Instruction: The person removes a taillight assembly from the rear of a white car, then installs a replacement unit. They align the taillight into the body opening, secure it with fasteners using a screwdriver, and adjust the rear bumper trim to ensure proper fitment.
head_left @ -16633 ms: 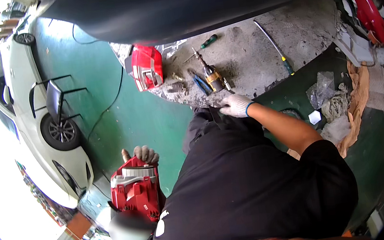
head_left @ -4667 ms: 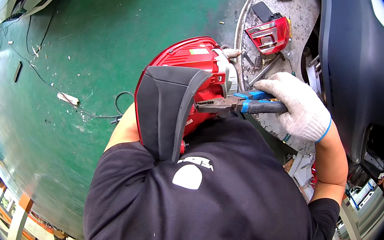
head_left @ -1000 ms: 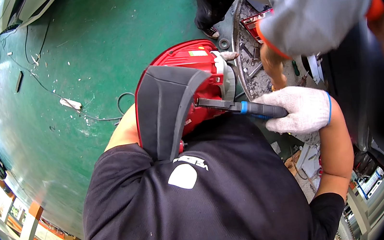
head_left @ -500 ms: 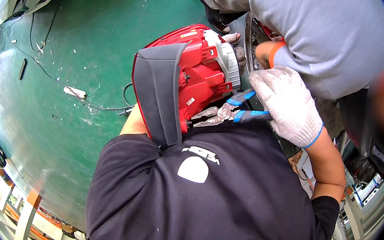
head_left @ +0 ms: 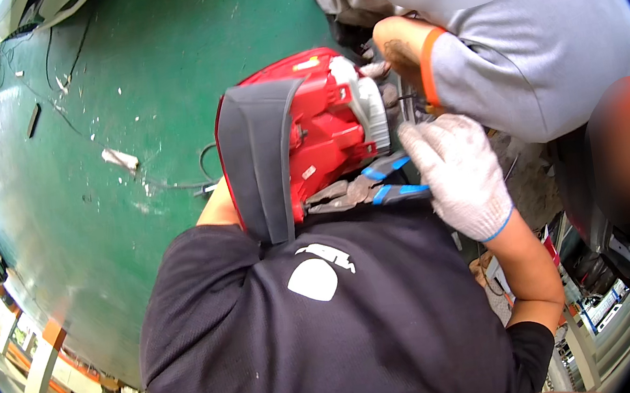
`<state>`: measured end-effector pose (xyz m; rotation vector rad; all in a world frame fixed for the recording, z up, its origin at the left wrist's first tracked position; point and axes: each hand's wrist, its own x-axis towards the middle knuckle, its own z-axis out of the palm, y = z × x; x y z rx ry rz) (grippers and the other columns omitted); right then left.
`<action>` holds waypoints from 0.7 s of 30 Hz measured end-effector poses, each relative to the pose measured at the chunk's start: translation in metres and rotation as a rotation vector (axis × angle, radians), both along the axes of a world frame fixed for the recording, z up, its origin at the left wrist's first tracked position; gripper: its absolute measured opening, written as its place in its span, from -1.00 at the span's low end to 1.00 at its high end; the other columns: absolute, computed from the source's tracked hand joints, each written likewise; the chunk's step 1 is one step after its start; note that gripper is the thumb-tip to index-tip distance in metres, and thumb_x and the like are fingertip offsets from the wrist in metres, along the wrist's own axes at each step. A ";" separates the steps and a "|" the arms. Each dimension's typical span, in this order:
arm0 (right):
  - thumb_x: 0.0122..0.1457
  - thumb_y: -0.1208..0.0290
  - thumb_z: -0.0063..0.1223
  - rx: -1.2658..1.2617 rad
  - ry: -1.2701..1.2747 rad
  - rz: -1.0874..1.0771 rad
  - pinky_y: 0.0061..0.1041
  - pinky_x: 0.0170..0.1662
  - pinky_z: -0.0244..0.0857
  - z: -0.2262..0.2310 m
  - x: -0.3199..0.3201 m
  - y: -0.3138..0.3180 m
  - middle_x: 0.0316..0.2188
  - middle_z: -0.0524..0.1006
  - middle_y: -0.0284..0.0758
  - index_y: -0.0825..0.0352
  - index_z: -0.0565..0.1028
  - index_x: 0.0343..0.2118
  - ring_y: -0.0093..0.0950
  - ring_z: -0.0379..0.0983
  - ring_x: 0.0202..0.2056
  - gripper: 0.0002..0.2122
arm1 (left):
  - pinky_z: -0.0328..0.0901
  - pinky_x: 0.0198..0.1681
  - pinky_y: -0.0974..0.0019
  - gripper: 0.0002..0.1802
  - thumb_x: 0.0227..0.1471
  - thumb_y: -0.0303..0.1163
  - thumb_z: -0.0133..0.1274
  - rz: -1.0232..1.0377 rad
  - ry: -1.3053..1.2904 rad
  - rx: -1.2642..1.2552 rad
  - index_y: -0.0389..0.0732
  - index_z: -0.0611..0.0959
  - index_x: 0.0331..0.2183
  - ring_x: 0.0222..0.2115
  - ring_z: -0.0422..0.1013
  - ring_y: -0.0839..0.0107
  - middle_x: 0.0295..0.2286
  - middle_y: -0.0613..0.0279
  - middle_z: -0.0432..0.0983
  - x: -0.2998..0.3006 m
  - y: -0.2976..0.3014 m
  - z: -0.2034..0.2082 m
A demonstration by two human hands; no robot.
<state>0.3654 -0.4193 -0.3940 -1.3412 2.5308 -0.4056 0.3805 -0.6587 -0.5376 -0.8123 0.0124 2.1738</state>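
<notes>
A red car tail light (head_left: 320, 116) with a grey curved panel along its left side and a white ribbed cap at its right rests against my chest. My left forearm goes beneath it; most of my left hand (head_left: 375, 70) is hidden, and what look like its gloved fingertips show past the far right edge. In a white knitted glove, my right hand (head_left: 459, 169) is closed on the handles of blue-and-black pliers (head_left: 365, 186). Their jaws sit at the light's near lower corner, on or beside a small dark stub; the exact contact cannot be made out.
At the right, close by, a co-worker in a grey shirt (head_left: 500, 29) with orange cuffs bends low, one arm near my right hand. A cable (head_left: 186, 185) and white scraps (head_left: 120, 160) lie on the green floor (head_left: 143, 36). A white car (head_left: 28, 15) stands far left.
The tail light, pliers and my right hand have shifted slightly left. The pliers' jaws stay at the same corner. The co-worker's arm has swung up and left.
</notes>
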 end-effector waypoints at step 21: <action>0.10 0.45 0.27 0.027 -0.453 -0.136 -0.04 -0.04 0.43 -0.013 0.059 0.032 -0.23 0.56 -0.09 0.30 0.53 0.09 0.00 0.55 -0.13 -0.56 | 0.31 -0.28 0.22 -0.36 0.53 0.14 -0.12 -0.397 0.367 0.349 -0.17 0.54 -0.44 -0.40 0.31 0.34 -0.50 0.30 0.33 -0.013 0.038 -0.059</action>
